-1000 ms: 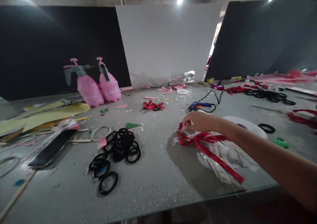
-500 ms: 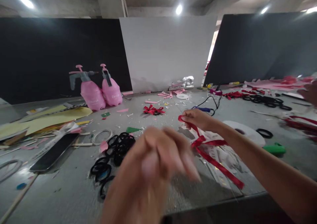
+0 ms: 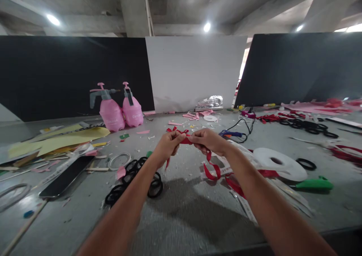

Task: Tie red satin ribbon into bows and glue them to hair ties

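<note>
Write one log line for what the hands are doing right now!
left hand: pinching red ribbon | right hand: pinching same ribbon | black hair ties: below left

I see a red ribbon (image 3: 209,165), black hair ties (image 3: 132,175), two pink spray bottles (image 3: 121,111) with grey tops, yellow paper sheets (image 3: 56,141), a green-handled tool (image 3: 313,183), a white tape roll (image 3: 278,162) and a grey table (image 3: 175,210).

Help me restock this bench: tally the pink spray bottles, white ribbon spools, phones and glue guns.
Pink spray bottles: 2
White ribbon spool: 1
Phone: 1
Glue gun: 1
Total: 5
Both hands hold red ribbon.
</note>
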`<action>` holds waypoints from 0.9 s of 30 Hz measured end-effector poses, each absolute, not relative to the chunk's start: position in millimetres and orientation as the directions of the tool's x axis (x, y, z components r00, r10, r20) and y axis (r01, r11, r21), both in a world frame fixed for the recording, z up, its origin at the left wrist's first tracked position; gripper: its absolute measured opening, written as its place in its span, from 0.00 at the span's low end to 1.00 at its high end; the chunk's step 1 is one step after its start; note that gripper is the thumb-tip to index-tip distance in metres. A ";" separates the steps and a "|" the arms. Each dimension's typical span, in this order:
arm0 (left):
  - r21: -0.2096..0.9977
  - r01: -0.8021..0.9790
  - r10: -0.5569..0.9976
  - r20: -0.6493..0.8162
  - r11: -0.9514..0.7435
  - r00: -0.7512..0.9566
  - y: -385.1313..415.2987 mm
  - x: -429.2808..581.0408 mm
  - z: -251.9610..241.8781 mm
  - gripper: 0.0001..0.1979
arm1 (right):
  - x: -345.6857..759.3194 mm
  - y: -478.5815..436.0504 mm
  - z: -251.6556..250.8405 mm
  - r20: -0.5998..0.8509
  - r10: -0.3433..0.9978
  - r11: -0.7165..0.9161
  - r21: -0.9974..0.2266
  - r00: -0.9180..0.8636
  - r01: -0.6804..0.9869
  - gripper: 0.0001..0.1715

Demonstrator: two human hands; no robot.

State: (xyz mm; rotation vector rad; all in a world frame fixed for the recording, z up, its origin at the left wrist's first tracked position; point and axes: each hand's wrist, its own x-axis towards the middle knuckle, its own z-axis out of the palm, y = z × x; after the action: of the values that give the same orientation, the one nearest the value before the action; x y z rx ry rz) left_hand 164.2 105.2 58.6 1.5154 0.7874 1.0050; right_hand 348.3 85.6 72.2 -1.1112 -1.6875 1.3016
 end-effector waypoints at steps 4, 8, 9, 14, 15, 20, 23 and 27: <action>0.978 -0.021 0.952 0.205 -0.206 0.229 126.8 142.7 42.4 0.18 | 358.6 95.8 49.8 0.067 0.958 0.075 -0.997 -0.279 0.021 0.23; 0.931 0.231 0.959 0.272 -0.282 0.076 144.1 133.6 22.7 0.18 | 366.2 102.2 34.9 0.106 0.970 0.086 -0.992 -0.219 -0.097 0.22; 0.896 0.300 0.944 0.327 -0.328 0.055 145.0 135.2 19.9 0.17 | 366.9 102.9 33.1 0.120 0.966 0.101 -0.990 -0.229 -0.094 0.21; 0.807 0.231 0.830 0.477 -0.544 0.288 131.3 156.8 18.9 0.20 | 362.9 101.5 30.0 0.179 0.926 0.209 -0.976 -0.331 0.058 0.19; 0.822 0.186 0.818 0.456 -0.539 0.351 127.6 161.0 18.7 0.20 | 361.2 101.0 29.7 0.184 0.921 0.231 -0.968 -0.344 0.100 0.19; 0.907 0.121 0.861 0.333 -0.404 0.385 119.3 170.0 7.2 0.17 | 355.4 102.7 26.7 0.222 0.895 0.327 -0.917 -0.388 0.228 0.19; 0.924 0.072 0.870 0.324 -0.375 0.372 121.4 169.5 0.0 0.17 | 355.1 106.3 23.5 0.226 0.903 0.317 -0.924 -0.365 0.213 0.21; 0.945 0.022 0.884 0.297 -0.327 0.360 121.2 168.7 -0.6 0.17 | 353.4 108.3 20.4 0.202 0.926 0.248 -0.962 -0.318 0.112 0.21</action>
State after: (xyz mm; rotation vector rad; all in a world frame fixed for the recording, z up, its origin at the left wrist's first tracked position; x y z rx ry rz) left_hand 168.7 121.2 -0.6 1.6524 0.8215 1.1145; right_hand 353.4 108.3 20.4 -0.9779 -1.6479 1.1739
